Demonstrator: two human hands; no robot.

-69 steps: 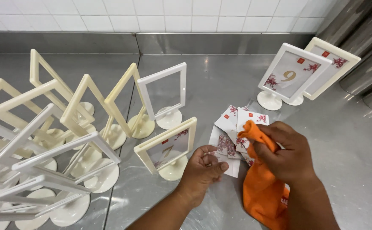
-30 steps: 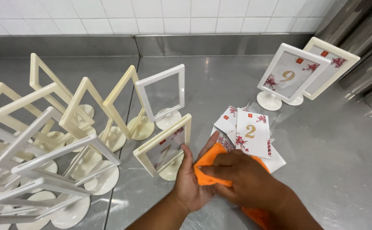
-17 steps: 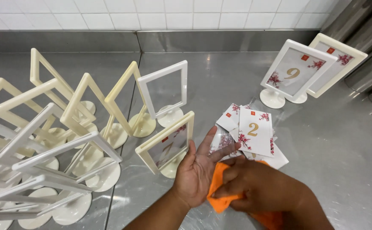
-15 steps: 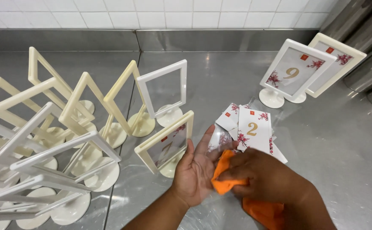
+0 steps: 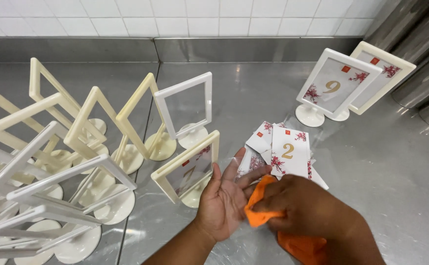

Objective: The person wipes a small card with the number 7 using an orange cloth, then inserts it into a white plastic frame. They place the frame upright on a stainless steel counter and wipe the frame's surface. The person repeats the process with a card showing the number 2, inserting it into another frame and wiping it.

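Observation:
My right hand (image 5: 308, 208) is closed on an orange cloth (image 5: 262, 206) and presses it against the palm of my left hand (image 5: 224, 198), which is held flat with fingers spread. Just beyond the hands lies a loose pile of white number cards with red flower prints (image 5: 285, 149). Left of my left hand stands a cream frame on a round foot with a card inside (image 5: 187, 167), close to the thumb.
Many empty cream and white stand frames (image 5: 72, 147) crowd the left of the steel counter (image 5: 386, 162). Two white frames holding cards (image 5: 335, 86) stand at the back right. A tiled wall (image 5: 185, 14) runs behind, and steel cylinders (image 5: 420, 64) sit at far right.
My right hand carried the orange cloth from beside the cards to my left hand. The left hand turned palm up and opened, and the cloth now rubs across it.

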